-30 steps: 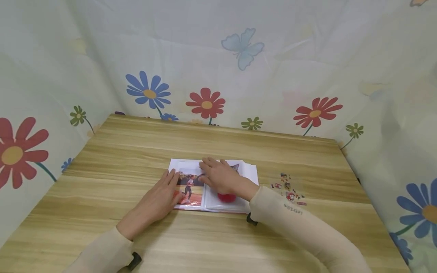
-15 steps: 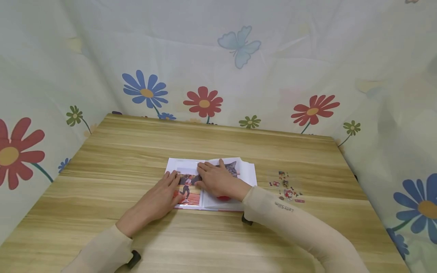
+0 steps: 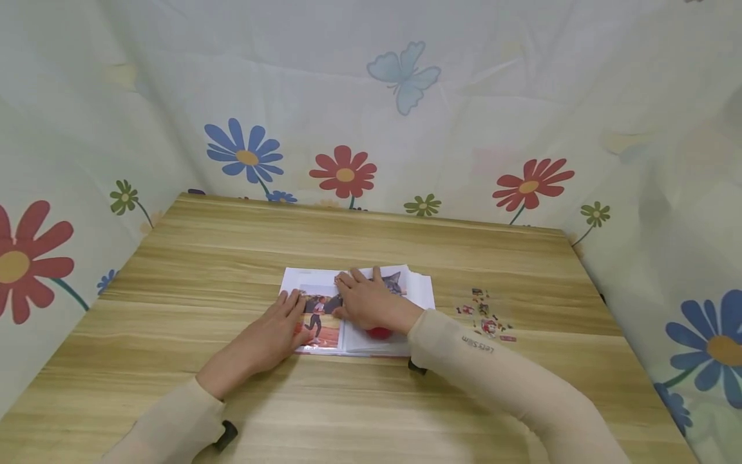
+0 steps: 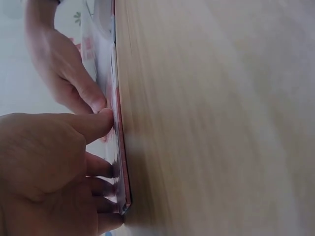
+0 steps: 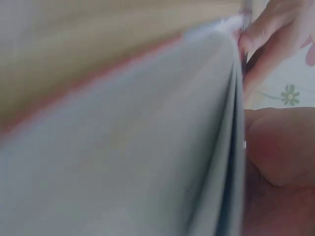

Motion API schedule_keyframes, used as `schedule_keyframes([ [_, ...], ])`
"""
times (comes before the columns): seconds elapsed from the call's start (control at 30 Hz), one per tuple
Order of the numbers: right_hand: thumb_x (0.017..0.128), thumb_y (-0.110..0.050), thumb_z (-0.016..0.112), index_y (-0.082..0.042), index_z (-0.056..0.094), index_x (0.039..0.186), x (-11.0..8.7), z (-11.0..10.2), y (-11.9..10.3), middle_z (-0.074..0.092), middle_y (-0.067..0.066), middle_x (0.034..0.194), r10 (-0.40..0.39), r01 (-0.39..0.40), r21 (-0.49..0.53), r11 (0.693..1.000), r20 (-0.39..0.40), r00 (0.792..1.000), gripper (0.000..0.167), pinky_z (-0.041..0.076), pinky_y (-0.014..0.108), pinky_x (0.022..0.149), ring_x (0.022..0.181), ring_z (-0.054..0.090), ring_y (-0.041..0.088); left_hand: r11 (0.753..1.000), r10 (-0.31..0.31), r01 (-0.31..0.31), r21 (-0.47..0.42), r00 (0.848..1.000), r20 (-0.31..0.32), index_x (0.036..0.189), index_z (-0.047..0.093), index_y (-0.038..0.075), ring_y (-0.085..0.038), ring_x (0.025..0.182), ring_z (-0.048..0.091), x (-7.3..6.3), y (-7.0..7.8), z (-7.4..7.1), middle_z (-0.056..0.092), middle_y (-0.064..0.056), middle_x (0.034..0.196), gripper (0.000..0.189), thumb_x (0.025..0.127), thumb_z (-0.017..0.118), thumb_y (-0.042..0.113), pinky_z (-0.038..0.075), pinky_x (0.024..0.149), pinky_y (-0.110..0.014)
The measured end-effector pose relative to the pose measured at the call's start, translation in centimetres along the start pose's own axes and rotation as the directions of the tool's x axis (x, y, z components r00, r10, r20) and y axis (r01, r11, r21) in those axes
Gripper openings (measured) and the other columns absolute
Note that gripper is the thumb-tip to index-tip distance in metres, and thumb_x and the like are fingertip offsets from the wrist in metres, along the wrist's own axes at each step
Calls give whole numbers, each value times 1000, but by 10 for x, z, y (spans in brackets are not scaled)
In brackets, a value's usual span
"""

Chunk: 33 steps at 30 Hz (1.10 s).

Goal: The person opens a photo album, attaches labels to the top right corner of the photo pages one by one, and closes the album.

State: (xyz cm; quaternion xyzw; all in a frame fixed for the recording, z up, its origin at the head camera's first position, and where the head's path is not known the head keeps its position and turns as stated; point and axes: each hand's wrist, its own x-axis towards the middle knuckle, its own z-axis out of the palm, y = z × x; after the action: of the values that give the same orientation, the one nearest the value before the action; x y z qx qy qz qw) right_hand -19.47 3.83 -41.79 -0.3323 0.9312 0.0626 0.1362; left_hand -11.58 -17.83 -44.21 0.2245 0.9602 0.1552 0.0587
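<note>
An opened photo album [image 3: 428, 293] lies on the table. Its left page carries a photo of a runner [image 3: 317, 322], and its right page a picture of a cat [image 3: 395, 284] with something red below it, partly covered. My left hand [image 3: 272, 332] rests on the left page's outer side, fingers extended; in the left wrist view its thumb [image 4: 101, 123] touches the near edge. Flat over the right page near the fold lies my right hand [image 3: 373, 304]. Several page edges [image 5: 229, 142] stand apart from the cover beneath that hand in the right wrist view.
Right of the album, a clear sheet with small colourful cartoon stickers [image 3: 488, 327] lies on the wood-grain table [image 3: 371, 406]. A floral curtain [image 3: 313, 71] encloses the table's back and sides.
My right hand has shifted slightly toward the album's near edge, uncovering more of the cat's face. The left hand stays in place on its page. The head view has moved slightly.
</note>
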Motion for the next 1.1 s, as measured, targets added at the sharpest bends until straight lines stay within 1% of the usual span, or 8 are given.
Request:
schedule_keyframes([
  [0.17,107,-51,48,-13,31,163,3,-7,10,26,6,169,-2,1,30,1000,32,999,70,12,67,122,157,16,27,1000,25,-25,-9,1000,-3,150,36,-19,-58,147,22,0,0,-2,26,-39,159,70,106,59,31,27,118,-62],
  [0.37,107,-55,46,-9,20,166,10,-15,20,16,8,172,1,-5,34,999,123,992,79,12,62,124,158,11,25,1000,12,-12,-6,999,31,151,35,-17,-56,148,20,3,-1,-7,24,-37,160,71,107,58,33,27,118,-61],
  [0.53,107,-52,49,-8,17,166,16,-26,25,12,10,173,-31,14,80,997,212,977,81,11,60,124,158,8,26,1000,25,-25,-6,1000,11,149,40,-16,-55,147,26,3,-4,-10,30,-37,158,72,104,64,34,32,116,-62],
  [0.6,107,-49,51,-8,19,166,18,-28,29,13,9,173,-52,29,102,994,227,973,79,12,59,125,158,9,27,999,33,-34,-6,999,-3,148,42,-16,-55,146,28,2,-5,-10,32,-37,157,72,103,65,34,33,115,-61],
  [0.83,107,-48,51,-11,22,166,19,-24,42,16,7,172,-114,82,159,984,201,973,75,17,51,126,158,12,26,999,46,-46,-7,999,-11,147,43,-16,-55,145,31,2,-6,-9,34,-37,156,72,103,65,36,35,114,-61],
  [0.9,107,-46,53,-10,24,165,19,-23,44,19,8,171,-134,100,189,977,177,975,74,18,50,126,158,14,28,999,44,-44,-16,999,-8,147,43,-16,-56,145,30,1,-5,-10,34,-38,155,72,103,65,36,35,114,-62],
  [0.97,106,-45,55,-9,28,164,19,-22,45,26,10,169,-150,118,207,971,144,978,73,21,48,125,156,21,29,999,36,-36,-21,999,-2,148,42,-16,-55,145,30,1,-5,-10,33,-38,156,72,103,64,36,34,115,-61],
  [1.1,106,-43,57,-7,33,162,15,-22,43,29,12,168,-135,119,179,977,79,988,71,23,48,124,155,23,29,999,27,-27,-22,1000,8,149,40,-16,-55,146,28,1,-4,-10,31,-37,157,73,103,64,36,33,115,-61],
])
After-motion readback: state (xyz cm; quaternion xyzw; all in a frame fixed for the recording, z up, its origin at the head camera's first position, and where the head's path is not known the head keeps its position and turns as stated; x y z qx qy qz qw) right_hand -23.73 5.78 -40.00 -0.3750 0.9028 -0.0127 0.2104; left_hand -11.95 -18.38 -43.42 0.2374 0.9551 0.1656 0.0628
